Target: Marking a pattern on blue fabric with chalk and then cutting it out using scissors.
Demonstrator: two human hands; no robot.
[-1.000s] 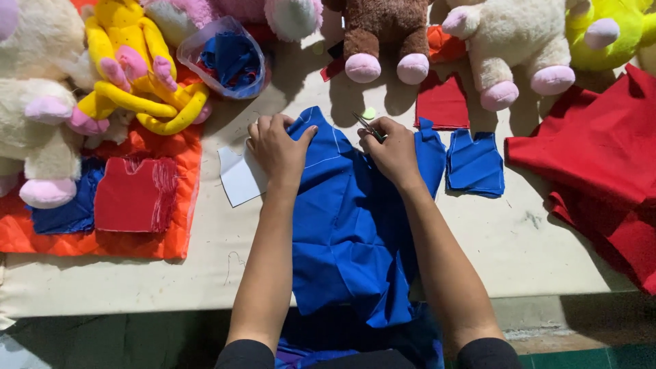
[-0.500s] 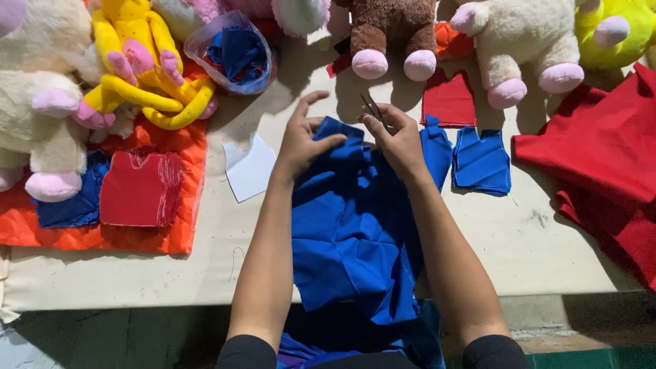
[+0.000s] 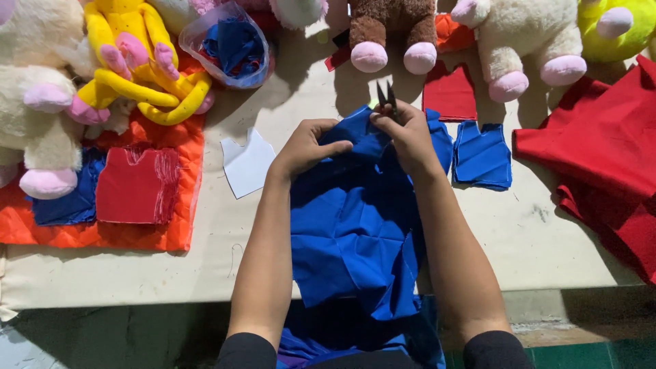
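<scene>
So the person's got a big piece of blue fabric [image 3: 355, 232] spread on the tabletop [image 3: 547, 239], with the near end hanging off the edge toward their lap. Left hand [image 3: 307, 147] is curled shut on the top edge of the cloth, pinching up a fold, probably to keep it taut and lifted off the surface. Right hand [image 3: 410, 133] is closed around a small pair of dark snips [image 3: 386, 99], blades pointing up and away and slightly parted, right at that same top edge. Holding both hands that close together makes sense to me, since the cloth stays put where the blades meet it.

Just to the right of the hands sits a small cut blue vest-shaped piece [image 3: 482, 154], and behind it a red one [image 3: 449, 92], laid flat like finished cuts. A white paper pattern [image 3: 247, 162] lies just left of the left hand, within easy reach. Further left there's a stack of red cut pieces [image 3: 137, 184] on orange quilted fabric [image 3: 147, 232]. A row of plush toys lines the far edge, including a yellow one [image 3: 140, 61] and a brown one [image 3: 389, 27], plus a clear bag of scraps [image 3: 229, 44]. Loose red cloth [image 3: 601, 157] is piled at the right.
</scene>
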